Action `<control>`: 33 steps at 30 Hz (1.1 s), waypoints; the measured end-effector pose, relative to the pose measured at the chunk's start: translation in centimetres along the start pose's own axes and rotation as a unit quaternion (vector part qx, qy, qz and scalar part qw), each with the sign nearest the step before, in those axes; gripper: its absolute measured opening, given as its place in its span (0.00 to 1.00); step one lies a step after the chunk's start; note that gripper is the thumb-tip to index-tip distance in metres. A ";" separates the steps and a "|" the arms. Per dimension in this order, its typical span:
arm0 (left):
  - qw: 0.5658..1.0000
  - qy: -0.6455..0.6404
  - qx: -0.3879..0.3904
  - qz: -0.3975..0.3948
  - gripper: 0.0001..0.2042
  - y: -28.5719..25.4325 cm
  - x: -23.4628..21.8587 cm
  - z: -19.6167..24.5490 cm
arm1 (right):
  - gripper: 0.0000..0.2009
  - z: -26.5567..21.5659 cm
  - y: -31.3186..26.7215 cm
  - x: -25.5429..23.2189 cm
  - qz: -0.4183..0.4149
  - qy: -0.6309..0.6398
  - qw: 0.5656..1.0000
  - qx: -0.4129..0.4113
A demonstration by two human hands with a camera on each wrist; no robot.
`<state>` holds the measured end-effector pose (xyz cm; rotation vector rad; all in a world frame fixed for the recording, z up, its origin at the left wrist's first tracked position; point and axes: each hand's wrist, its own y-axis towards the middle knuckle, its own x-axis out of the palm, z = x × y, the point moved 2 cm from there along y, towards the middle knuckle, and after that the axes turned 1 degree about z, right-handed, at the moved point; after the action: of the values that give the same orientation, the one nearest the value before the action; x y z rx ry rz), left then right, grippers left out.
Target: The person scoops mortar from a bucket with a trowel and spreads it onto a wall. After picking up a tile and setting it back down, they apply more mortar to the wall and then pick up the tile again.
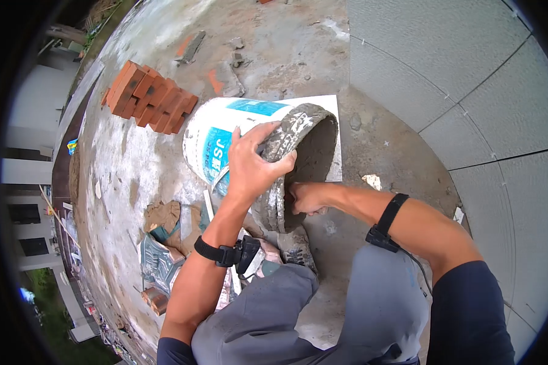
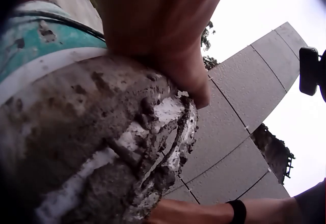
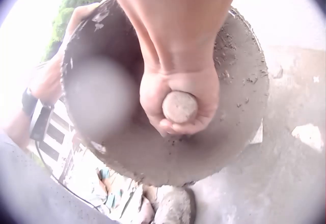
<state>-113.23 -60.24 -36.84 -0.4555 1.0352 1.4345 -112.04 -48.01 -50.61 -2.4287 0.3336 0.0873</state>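
Observation:
A white and blue bucket (image 1: 201,137) is tipped on its side, its mouth turned toward the right arm. Grey mortar (image 1: 319,143) coats its inside and crusts its rim. My left hand (image 1: 252,158) grips the bucket near the rim, fingers spread over the outer wall and thumb at the edge. Inside the mouth is my right hand (image 1: 309,198), curled round a handle whose pale round end (image 3: 180,107) shows in the right wrist view. The far part of this tool is hidden by the hand and I cannot tell its kind.
Stacked red bricks (image 1: 149,97) stand beyond the bucket. A white board (image 1: 332,104) lies under it. Torn bags (image 1: 158,255) and scraps lie left of the shoe (image 1: 296,246). A grey panelled wall (image 1: 499,103) rises at the right.

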 end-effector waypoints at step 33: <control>0.929 -0.276 -0.164 0.184 0.32 -4.9 -9.0 -5.7 | 0.33 -8.2 1.7 -3.6 0.160 -0.675 0.721 0.002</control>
<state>-108.80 -70.78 -34.24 -0.0700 0.4336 1.9394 -116.18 -53.74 -44.79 -1.6460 0.0354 1.8513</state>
